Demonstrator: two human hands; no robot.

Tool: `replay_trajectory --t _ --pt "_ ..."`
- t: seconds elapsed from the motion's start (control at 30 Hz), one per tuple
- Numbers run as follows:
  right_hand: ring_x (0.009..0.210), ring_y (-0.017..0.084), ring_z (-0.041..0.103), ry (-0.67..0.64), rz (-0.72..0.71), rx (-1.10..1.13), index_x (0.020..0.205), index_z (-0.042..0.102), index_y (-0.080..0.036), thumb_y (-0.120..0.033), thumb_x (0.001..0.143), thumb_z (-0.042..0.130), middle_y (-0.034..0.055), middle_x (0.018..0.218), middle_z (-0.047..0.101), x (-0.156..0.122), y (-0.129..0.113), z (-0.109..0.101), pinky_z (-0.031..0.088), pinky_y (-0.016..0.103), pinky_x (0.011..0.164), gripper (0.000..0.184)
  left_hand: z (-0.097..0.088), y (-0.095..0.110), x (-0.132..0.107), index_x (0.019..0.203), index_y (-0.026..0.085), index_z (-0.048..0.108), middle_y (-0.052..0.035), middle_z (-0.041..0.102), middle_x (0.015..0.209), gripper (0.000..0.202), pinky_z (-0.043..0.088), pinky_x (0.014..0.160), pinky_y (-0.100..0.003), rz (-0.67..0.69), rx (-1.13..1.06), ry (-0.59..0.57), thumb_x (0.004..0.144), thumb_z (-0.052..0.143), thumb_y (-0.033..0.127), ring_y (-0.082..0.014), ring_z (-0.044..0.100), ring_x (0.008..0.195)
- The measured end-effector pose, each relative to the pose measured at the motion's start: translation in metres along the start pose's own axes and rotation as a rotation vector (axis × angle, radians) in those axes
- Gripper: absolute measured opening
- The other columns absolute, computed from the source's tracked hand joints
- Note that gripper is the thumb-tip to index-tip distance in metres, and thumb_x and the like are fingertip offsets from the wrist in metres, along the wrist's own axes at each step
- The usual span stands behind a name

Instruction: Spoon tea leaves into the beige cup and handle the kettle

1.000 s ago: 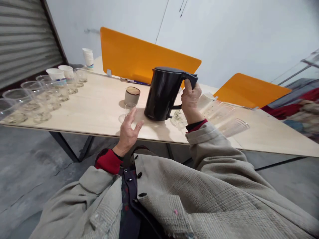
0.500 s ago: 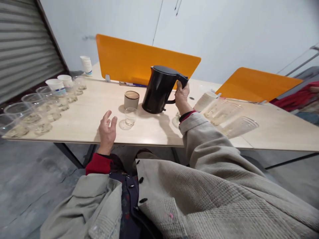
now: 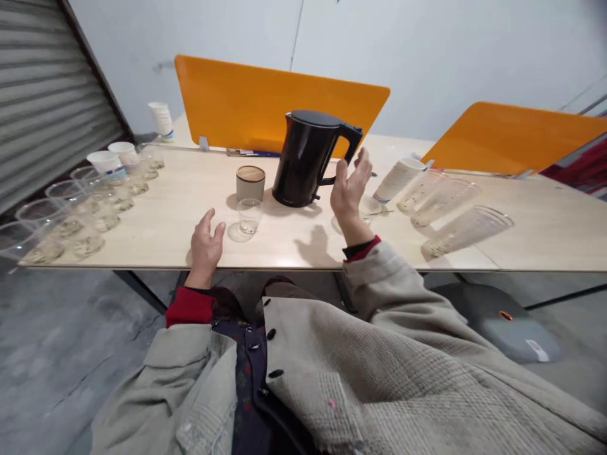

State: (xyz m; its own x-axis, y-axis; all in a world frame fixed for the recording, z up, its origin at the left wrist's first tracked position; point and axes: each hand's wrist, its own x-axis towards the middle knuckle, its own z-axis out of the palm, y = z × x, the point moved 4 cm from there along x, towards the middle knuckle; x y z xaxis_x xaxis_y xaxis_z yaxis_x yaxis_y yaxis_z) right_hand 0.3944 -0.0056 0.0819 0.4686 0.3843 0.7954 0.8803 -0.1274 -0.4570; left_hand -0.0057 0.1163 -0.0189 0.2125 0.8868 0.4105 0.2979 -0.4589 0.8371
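Observation:
A black electric kettle (image 3: 306, 161) stands upright on the table, its handle pointing right. My right hand (image 3: 349, 193) is just to the right of the kettle, below its handle, with fingers apart and nothing in them. My left hand (image 3: 207, 245) hovers by the table's front edge, open and holding nothing. To the right of that hand is a clear plastic cup (image 3: 250, 218) with a little something at its bottom. Right behind the cup sits a grey canister (image 3: 250, 189) with a wooden lid.
Several clear cups (image 3: 88, 234) with bits in them line the table's left side, near white paper cups (image 3: 107, 165). Stacked paper cups (image 3: 162, 121) stand farther back. At right are a paper cup (image 3: 397, 182) and clear cups (image 3: 467, 234). Orange dividers (image 3: 279, 104) stand behind.
My right hand has let go of the kettle's handle and drawn slightly away, fingers opened. The kettle stays in place. My left hand has barely moved.

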Motion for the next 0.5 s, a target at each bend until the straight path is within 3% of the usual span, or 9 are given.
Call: replay_trajectory --t 0.07,0.2,0.3,0.5 --pt "0.157 0.036 0.048 -0.115 0.074 0.129 0.17 0.037 -0.023 -0.075 0.108 0.018 0.0191 0.165 0.05 -0.044 -0.028 0.001 0.039 0.067 0.128 0.083 0.002 0.002 0.006 0.155 0.019 0.06 -0.0154 0.064 0.159 0.061 0.047 0.128 -0.053 0.006 0.079 -0.047 0.098 0.064 0.041 -0.0318 0.06 0.148" --pt "0.151 0.033 0.057 -0.548 0.16 0.411 0.159 0.056 -0.019 -0.079 0.104 0.032 0.0174 0.16 0.062 -0.109 -0.085 0.032 0.041 0.055 0.131 0.085 0.016 0.013 0.015 0.162 0.015 0.053 -0.017 0.057 0.167 0.069 0.042 0.132 -0.051 0.077 0.177 -0.231 0.096 0.061 0.037 -0.0321 0.051 0.158" --pt "0.152 0.035 0.056 -0.721 0.189 0.502 0.159 0.058 -0.02 -0.077 0.104 0.037 0.0164 0.161 0.061 -0.125 -0.108 0.054 0.042 0.054 0.132 0.082 0.022 0.022 0.014 0.166 0.019 0.047 -0.0138 0.052 0.171 0.072 0.036 0.134 -0.053 0.135 0.225 -0.361 0.096 0.059 0.036 -0.0306 0.046 0.161" --pt "0.144 0.031 0.063 -0.803 0.1 0.525 0.157 0.058 -0.017 -0.053 0.111 0.033 0.0157 0.155 0.067 -0.125 -0.134 0.064 0.047 0.047 0.128 0.064 0.02 0.035 0.003 0.17 0.027 0.041 -0.0082 0.058 0.165 0.072 0.009 0.139 -0.068 0.111 0.296 -0.496 0.098 0.052 0.033 -0.029 0.048 0.161"
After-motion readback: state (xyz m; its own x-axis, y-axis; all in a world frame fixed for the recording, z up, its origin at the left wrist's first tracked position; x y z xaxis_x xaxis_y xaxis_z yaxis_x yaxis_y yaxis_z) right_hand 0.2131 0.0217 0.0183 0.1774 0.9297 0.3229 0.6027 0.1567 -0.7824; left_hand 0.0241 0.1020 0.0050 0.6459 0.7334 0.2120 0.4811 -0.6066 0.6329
